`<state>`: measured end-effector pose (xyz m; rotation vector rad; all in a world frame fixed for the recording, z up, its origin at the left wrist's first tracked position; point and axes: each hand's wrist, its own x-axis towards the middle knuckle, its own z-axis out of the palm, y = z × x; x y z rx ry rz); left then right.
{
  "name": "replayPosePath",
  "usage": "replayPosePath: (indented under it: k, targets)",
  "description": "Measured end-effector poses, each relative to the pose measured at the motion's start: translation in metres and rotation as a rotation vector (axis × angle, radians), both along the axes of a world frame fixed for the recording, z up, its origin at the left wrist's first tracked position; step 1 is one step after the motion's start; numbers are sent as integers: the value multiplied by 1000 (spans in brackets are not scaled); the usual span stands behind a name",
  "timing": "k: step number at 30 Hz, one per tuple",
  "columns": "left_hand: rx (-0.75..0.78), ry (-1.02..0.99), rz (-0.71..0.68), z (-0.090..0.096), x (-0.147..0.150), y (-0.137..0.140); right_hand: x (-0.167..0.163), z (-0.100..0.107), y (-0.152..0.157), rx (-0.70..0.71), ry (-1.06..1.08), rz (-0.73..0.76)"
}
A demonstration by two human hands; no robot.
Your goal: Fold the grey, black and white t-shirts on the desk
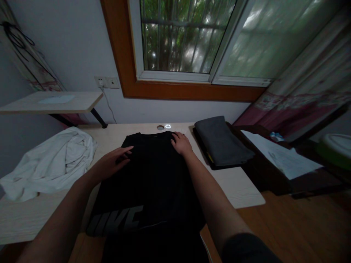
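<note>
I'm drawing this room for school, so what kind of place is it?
Probably a room in a home, with a curtain beside the window and a shirt lying on the desk.

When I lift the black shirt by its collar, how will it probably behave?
The black shirt will probably hang limply, since its soft-looking cloth spreads flat over the table. The large grey letters near its lower edge look printed, so that area may bend less easily. Its shoulder under the right hand may lift late if that hand presses there.

The table (241, 186) bears cloth (52, 164) left, shirt (159, 175) centre, garments (222, 140) right.
</note>
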<state>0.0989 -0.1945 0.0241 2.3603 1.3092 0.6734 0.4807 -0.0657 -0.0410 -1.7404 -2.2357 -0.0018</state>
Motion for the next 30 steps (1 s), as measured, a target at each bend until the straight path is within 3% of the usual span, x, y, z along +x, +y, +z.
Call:
replayPosePath:
  k: [3,7,11,22,30]
  targets:
    - [94,27,53,-19,-27,-12,0,0,0,-5,-2,-5]
    - [101,138,52,-47,-61,-29,0,-1,0,-4,-8,-8]
    - [123,167,126,-65,-75,-38,0,-2,1,-13,-8,-7]
    - [192,151,170,-69,-78,-37,0,-2,1,-10,-5,-6]
    - [188,189,104,-60,-71,-41,0,-2,1,17,-4,0]
